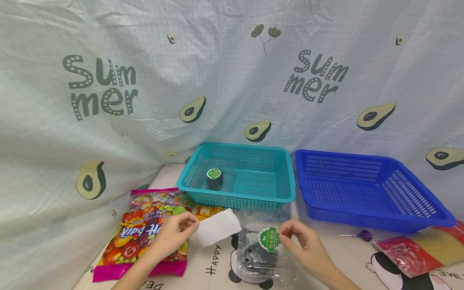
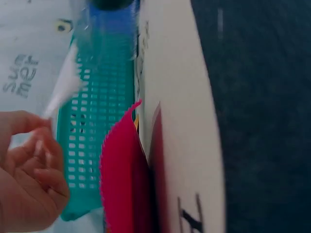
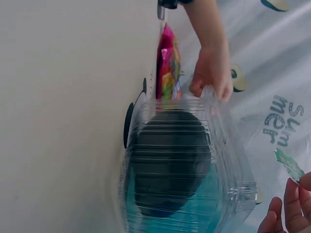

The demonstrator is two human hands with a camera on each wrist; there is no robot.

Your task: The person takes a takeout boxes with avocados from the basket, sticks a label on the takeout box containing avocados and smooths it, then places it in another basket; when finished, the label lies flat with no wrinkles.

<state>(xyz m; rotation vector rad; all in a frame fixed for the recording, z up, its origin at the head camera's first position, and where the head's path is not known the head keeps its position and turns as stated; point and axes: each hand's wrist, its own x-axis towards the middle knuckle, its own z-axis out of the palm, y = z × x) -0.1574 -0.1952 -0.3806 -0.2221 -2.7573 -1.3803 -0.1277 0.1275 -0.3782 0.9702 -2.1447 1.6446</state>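
My left hand [image 1: 178,230] pinches a white piece of paper [image 1: 218,228] with a torn edge. Between the thumb and finger of my right hand [image 1: 303,245] is a round green sticker [image 1: 269,239] with white lettering. Below it stands a clear plastic clamshell box [image 1: 246,264] with a dark rounded item [image 1: 259,257] inside; the lid [image 1: 250,216] seems to stand open toward the back. In the right wrist view the dark item [image 3: 170,160] shows through the ribbed clear wall, and the sticker [image 3: 289,165] is held apart from the box.
A teal basket [image 1: 237,199] at the back holds another clear box with a green-stickered dark item [image 1: 214,178]. Right of it is a blue basket [image 1: 362,221]. A colourful candy bag [image 1: 145,233] lies left, small scissors [image 1: 363,235] and a red-yellow packet [image 1: 417,251] right.
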